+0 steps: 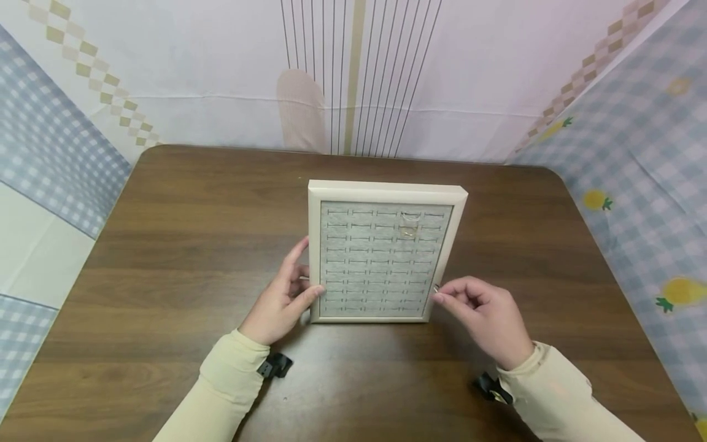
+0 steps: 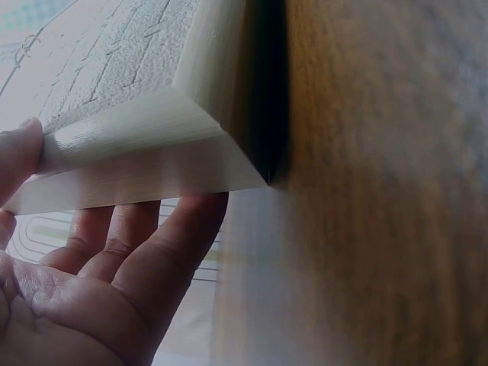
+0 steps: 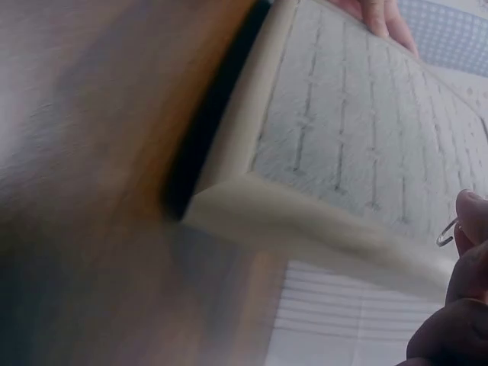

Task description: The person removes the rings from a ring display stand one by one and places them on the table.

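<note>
A ring display frame [image 1: 375, 316] with a cream border stands on the table, leaning back slightly. Its grey felt panel [image 1: 364, 264] has rows of slits. Near the panel's top right, a few thin rings [image 1: 410, 224] sit in slits; their exact number is hard to tell. My left hand [image 1: 282, 301] holds the frame's left side, thumb [image 2: 19, 156] on the front and fingers [image 2: 171, 240] on the side and behind. Beside the frame's lower right edge, my right hand [image 1: 488, 313] pinches a small silvery ring [image 3: 447, 233] between thumb and forefinger.
The brown wooden table [image 1: 182, 245] extends around the frame on all sides. A patterned white cloth [image 1: 221, 67] hangs behind it, and blue checked cloth [image 1: 657, 166] hangs at the right. Dark straps with small devices [image 1: 276, 365] sit at both wrists.
</note>
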{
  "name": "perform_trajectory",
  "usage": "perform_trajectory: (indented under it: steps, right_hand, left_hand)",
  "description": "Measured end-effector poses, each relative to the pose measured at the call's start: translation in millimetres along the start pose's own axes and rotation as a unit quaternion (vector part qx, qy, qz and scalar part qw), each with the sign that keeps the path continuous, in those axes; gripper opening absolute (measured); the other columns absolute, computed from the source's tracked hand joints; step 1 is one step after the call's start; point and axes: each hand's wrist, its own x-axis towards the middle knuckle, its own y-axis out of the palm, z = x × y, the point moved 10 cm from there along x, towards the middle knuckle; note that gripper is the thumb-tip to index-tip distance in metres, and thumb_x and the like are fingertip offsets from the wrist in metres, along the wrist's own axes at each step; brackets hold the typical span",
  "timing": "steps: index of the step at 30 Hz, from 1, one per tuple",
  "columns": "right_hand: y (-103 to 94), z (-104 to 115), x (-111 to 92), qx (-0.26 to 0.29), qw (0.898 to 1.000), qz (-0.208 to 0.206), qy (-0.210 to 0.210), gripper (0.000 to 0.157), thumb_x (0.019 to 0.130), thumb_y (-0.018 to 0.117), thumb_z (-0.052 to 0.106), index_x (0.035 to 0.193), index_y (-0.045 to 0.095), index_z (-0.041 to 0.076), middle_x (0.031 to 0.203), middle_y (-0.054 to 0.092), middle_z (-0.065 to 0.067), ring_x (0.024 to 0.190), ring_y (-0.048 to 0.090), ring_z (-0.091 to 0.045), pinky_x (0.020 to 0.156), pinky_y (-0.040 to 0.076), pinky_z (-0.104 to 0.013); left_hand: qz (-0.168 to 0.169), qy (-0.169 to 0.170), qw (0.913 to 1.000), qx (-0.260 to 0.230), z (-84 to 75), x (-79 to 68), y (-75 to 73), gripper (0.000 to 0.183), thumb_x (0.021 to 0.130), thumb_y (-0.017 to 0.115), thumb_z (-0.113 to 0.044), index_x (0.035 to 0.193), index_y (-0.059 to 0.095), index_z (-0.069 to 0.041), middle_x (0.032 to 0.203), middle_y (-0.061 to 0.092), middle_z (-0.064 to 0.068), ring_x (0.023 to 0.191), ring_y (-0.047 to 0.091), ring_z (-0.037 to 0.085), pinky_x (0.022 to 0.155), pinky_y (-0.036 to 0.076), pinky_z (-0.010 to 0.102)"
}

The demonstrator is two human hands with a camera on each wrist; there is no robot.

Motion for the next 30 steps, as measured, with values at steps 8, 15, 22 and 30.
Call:
perform_trajectory:
  steps: [8, 15, 22, 30]
  right_hand:
    - [-10.9, -26, -16, -0.031, 0.999, -0.007, 0.027, 0.016, 0.083, 0.083, 0.009, 0.082, 0.073, 0.021, 0.057, 0.051, 0.010, 0.049, 0.044, -0.005, 0.047, 0.038, -0.019]
    - [-16.9, -41, -24, -0.054, 0.998, -0.012, 0.034, 0.013, 0.084, 0.082, 0.010, 0.084, 0.073, 0.019, 0.059, 0.053, 0.011, 0.051, 0.044, -0.005, 0.047, 0.037, -0.019]
    - [-24.4, -57, -31, -0.072, 0.996, -0.018, 0.048, 0.014, 0.084, 0.082, 0.008, 0.081, 0.072, 0.018, 0.060, 0.056, 0.010, 0.052, 0.044, -0.004, 0.048, 0.037, -0.018]
    - [-30.8, -72, -41, -0.101, 0.992, -0.004, 0.072, 0.015, 0.085, 0.083, 0.015, 0.078, 0.070, 0.018, 0.058, 0.053, 0.010, 0.052, 0.043, -0.005, 0.049, 0.035, -0.020]
  left_hand:
    - [0.001, -0.004, 1.0000, 0.004, -0.3, 0.2, -1.2, 0.087, 0.098, 0.065, -0.004, 0.162, 0.010, -0.024, 0.114, 0.067, 0.017, 0.094, 0.068, 0.022, 0.084, 0.057, 0.039]
    - [-0.003, -0.011, 0.9999, 0.009, 0.1, 0.1, -2.5, 0.087, 0.097, 0.065, -0.004, 0.162, 0.010, -0.024, 0.112, 0.067, 0.017, 0.094, 0.069, 0.022, 0.083, 0.058, 0.039]
    - [-0.001, -0.011, 0.9999, 0.007, 0.5, -0.1, -0.9, 0.087, 0.097, 0.065, -0.005, 0.162, 0.010, -0.025, 0.112, 0.068, 0.016, 0.094, 0.069, 0.022, 0.084, 0.058, 0.039]
    - [-0.002, -0.011, 0.9999, 0.007, 1.1, 0.9, -0.4, 0.088, 0.097, 0.065, -0.004, 0.162, 0.010, -0.025, 0.111, 0.068, 0.016, 0.094, 0.069, 0.023, 0.083, 0.058, 0.039]
